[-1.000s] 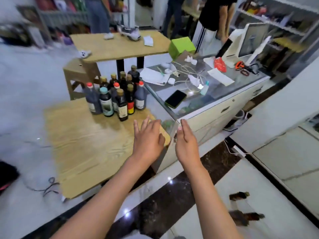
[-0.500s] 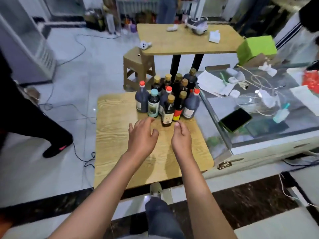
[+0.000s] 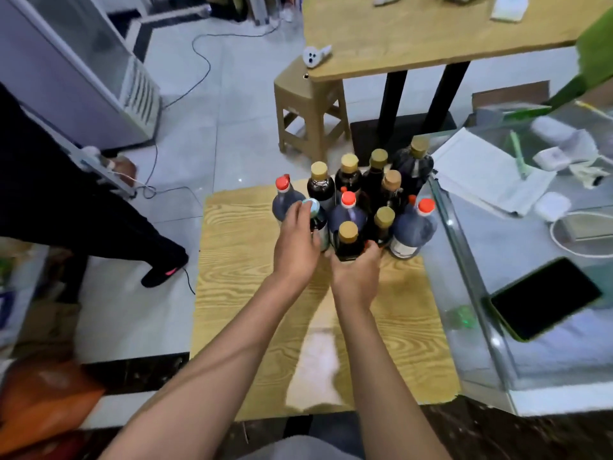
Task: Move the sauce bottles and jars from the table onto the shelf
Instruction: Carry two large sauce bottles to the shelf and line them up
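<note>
The task looks barely begun: about ten dark glass sauce bottles [image 3: 351,200] stand clustered on the light wooden table [image 3: 238,293], the left hand [image 3: 297,247] curling round the teal-capped bottle [image 3: 316,220], the right hand [image 3: 356,273] gripping the gold-capped front bottle [image 3: 348,240], no shelf visible.

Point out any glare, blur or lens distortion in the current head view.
Head view: bright glare patch on the near table; wide-angle bending curves the glass counter edge; left hand and right hand at the bottles stay fairly sharp; corners are soft and smeared.
</note>
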